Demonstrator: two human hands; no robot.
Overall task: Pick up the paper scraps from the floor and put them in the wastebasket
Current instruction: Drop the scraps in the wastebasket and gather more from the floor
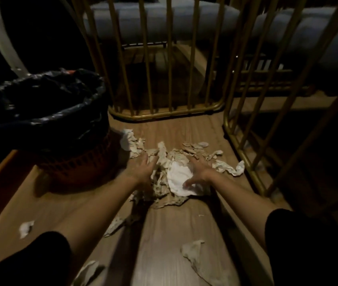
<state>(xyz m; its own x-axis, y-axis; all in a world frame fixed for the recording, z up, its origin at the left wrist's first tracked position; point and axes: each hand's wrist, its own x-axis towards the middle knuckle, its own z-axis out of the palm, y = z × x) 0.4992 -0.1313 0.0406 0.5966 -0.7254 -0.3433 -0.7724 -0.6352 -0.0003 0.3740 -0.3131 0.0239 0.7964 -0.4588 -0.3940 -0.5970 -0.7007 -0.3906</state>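
Head view: my left hand and right hand rest flat, fingers spread, on either side of the scrap pile on the floor at frame centre; neither grips anything. Loose scraps lie lower left, lower right and at the bottom edge. The wastebasket, lined with a black bag, stands at left, just beside the pile. Gold bars rise above.

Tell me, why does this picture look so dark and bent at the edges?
Head view: the light is dim, brightest on the paper pile and fading to black at the corners; the wastebasket is nearly lost in shadow; the wide lens bows the gold bars; both forearms look slightly smeared.
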